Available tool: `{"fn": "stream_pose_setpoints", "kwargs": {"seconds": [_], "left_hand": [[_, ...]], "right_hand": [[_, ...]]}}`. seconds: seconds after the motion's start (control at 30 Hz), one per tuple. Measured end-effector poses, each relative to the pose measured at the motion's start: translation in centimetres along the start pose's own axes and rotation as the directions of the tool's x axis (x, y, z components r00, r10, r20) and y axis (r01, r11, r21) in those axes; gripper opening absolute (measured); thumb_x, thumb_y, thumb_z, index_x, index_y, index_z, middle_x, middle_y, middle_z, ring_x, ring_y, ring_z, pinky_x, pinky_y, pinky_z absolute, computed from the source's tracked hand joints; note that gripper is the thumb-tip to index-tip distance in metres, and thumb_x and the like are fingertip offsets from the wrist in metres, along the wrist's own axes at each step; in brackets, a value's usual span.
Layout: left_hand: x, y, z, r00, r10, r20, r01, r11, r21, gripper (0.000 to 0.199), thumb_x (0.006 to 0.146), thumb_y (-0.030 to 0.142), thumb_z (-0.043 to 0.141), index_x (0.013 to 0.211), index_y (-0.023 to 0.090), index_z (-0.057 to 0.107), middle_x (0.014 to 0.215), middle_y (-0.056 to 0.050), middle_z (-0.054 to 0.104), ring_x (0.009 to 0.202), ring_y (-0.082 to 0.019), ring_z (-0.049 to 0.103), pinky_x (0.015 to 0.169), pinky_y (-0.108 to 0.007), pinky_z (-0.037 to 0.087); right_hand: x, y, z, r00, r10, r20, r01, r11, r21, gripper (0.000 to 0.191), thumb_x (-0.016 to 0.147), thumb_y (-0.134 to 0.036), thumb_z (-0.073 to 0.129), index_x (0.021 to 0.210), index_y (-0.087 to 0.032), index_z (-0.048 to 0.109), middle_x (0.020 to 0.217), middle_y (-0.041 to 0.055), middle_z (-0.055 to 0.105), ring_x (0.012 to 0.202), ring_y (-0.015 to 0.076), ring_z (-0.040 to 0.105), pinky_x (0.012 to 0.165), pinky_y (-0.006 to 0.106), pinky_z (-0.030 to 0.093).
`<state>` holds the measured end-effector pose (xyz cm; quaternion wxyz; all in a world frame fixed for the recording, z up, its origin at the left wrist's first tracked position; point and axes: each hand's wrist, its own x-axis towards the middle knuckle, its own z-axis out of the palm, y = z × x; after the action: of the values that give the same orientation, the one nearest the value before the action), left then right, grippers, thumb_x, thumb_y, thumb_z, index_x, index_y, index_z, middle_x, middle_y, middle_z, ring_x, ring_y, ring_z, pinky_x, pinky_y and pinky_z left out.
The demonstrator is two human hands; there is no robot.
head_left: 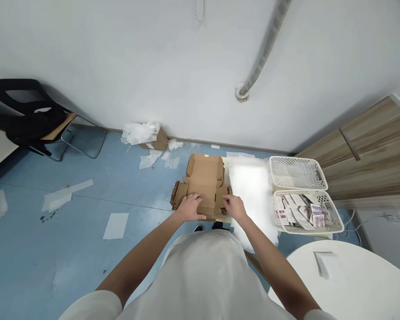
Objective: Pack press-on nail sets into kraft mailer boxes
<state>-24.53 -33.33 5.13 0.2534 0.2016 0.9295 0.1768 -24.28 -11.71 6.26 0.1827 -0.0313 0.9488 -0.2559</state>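
Observation:
A flat, unfolded brown cardboard box (205, 175) lies in front of me on a stack of similar box blanks (175, 195). My left hand (190, 207) rests on its near left part, open, with the fingers laid out over the cardboard and the thumb along the near edge. At the right side flap, my right hand (235, 207) is closed, fingertips pinched on the flap's edge. To the right of the box lies a pile of thin white sheets (251, 186), very bright in the view.
Two white plastic baskets stand right: the far basket (298, 186) holds clear packaging, the near basket (336, 229) printed cards. A round white table (370, 284) is at lower right. A chair (53, 120), a carton (160, 140) and loose paper (116, 226) are on the left.

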Motion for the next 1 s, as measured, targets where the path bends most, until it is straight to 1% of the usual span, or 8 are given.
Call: {"fn": "stream_pose_setpoints", "kwargs": {"seconds": [0.13,0.27,0.37,0.5,0.6,0.73,0.87,1.0], "left_hand": [[-0.7,-0.5,0.0,0.996,0.087,-0.034,-0.087,0.996,-0.013,0.054,0.072,0.053,0.051,0.115,0.021,0.053,0.129,-0.009,0.043,0.117,-0.029,0.038,0.095,-0.04,0.029],[-0.9,-0.6,-0.2,0.982,0.187,-0.028,-0.186,0.982,0.042,0.036,0.085,0.041,0.035,0.111,0.024,0.055,0.121,-0.007,0.051,0.112,-0.024,0.044,0.093,-0.036,0.03],[-0.7,-0.5,-0.1,0.982,0.191,0.017,-0.191,0.971,0.143,0.035,0.089,0.028,0.027,0.099,0.021,0.059,0.097,-0.009,0.063,0.094,-0.022,0.056,0.085,-0.036,0.035],[-0.1,-0.3,0.3,0.98,0.201,-0.001,-0.194,0.947,0.256,0.035,0.088,0.024,0.027,0.088,0.017,0.061,0.082,-0.011,0.065,0.079,-0.023,0.06,0.077,-0.036,0.038],[0.1,-0.1,0.4,0.972,0.229,-0.055,-0.203,0.932,0.299,0.03,0.087,0.02,0.031,0.084,0.016,0.061,0.077,-0.01,0.065,0.075,-0.022,0.061,0.077,-0.036,0.037],[-0.2,0.0,0.0,0.941,0.281,-0.187,-0.217,0.928,0.302,0.023,0.084,0.016,0.036,0.082,0.016,0.059,0.074,-0.008,0.065,0.074,-0.019,0.061,0.081,-0.035,0.036],[-1.4,-0.1,-0.3,0.822,0.393,-0.412,-0.289,0.912,0.291,0.024,0.085,0.015,0.034,0.086,0.017,0.058,0.096,-0.009,0.062,0.096,-0.019,0.055,0.088,-0.036,0.033],[-3.1,-0.1,0.3,0.727,0.442,-0.525,-0.349,0.897,0.272,0.023,0.084,0.014,0.036,0.085,0.019,0.058,0.106,-0.007,0.059,0.109,-0.02,0.047,0.095,-0.039,0.028]], "right_hand": [[-0.2,1.3,0.3,0.989,0.08,-0.124,-0.033,0.938,0.346,0.031,0.076,-0.019,0.041,0.097,-0.023,0.064,0.105,-0.0005,0.065,0.097,0.0155,0.059,0.085,0.03,0.046],[-0.6,1.9,1.1,0.963,0.195,-0.188,-0.07,0.848,0.525,0.035,0.076,-0.022,0.039,0.103,-0.017,0.061,0.105,0.0031,0.065,0.095,0.0162,0.06,0.085,0.032,0.047],[-1.8,1.3,1.3,0.95,0.196,-0.242,-0.065,0.885,0.461,0.038,0.078,-0.025,0.039,0.111,-0.016,0.056,0.109,0.0056,0.062,0.099,0.0179,0.057,0.088,0.035,0.045],[-4.6,-1.7,1.9,0.905,0.029,-0.424,0.017,0.994,0.105,0.04,0.081,-0.029,0.042,0.118,-0.017,0.049,0.12,0.0102,0.053,0.111,0.0221,0.047,0.094,0.04,0.035],[-5.9,-4.2,3.7,0.962,-0.186,-0.2,0.164,0.979,-0.121,0.031,0.086,-0.03,0.035,0.108,-0.019,0.054,0.104,0.0094,0.061,0.101,0.0205,0.053,0.092,0.038,0.033],[-5.5,-5.2,6.4,0.997,-0.076,0.022,0.079,0.965,-0.25,0.033,0.083,-0.037,0.042,0.102,-0.015,0.057,0.093,0.0129,0.065,0.096,0.0247,0.057,0.092,0.041,0.031],[-5.5,-3.8,6.1,0.999,0.009,-0.05,-0.001,0.988,0.154,0.054,0.077,-0.047,0.049,0.121,-0.015,0.046,0.112,0.0129,0.059,0.105,0.0245,0.054,0.09,0.038,0.037],[-6.5,-3.1,3.3,0.927,0.263,-0.268,-0.095,0.854,0.512,0.069,0.077,-0.055,0.044,0.133,-0.017,0.029,0.121,0.0114,0.054,0.104,0.0221,0.055,0.086,0.036,0.042]]}}
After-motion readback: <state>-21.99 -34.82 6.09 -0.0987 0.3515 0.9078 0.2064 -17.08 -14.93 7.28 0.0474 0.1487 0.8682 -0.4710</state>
